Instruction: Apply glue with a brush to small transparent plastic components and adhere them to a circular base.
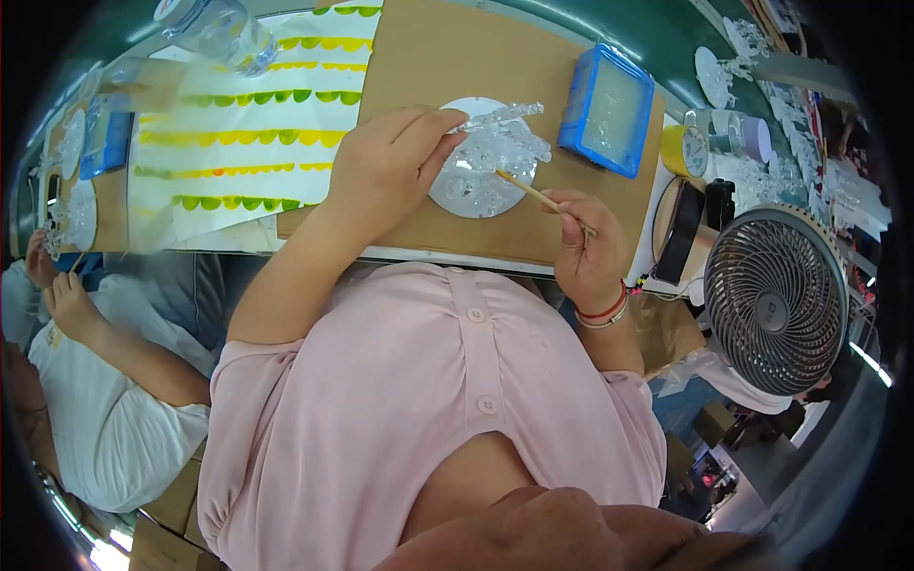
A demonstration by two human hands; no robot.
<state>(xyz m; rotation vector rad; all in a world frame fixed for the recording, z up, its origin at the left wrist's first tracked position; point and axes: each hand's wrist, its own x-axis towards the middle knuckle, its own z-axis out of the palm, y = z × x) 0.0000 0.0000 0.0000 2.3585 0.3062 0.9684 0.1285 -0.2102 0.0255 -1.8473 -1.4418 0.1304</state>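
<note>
Left hand closed in a pinch on a clear crystal ornament, thumb and forefinger gripping the icicle-like spar at its upper edge, near 12 o'clock on the white round disc beneath. Right hand closed around a thin wooden stick, held pen-fashion, fist down at roughly 4 o'clock from the disc. Long axis of the stick running from 4 o'clock up toward 10 o'clock, tip resting at or just touching the right flank of the ornament; exact contact too small to tell. Ornament thus lying up and to the left of the right hand, and just to the right of the left hand, at about 3 o'clock from its knuckles. Left hand the nearer of the two, already on the piece; right hand reaching it only through the stick. Disc and ornament sitting on a brown cardboard sheet laid on the desk, near its front edge. Blue-rimmed tray at 2 o'clock from the disc, well apart; yellow tape roll further right. Small grey fan beyond the right wrist at 3 o'clock. Scalloped green-and-yellow paper at 9 o'clock, clear plastic bottle above it. Another person's hand at far left, apart from all this.
</note>
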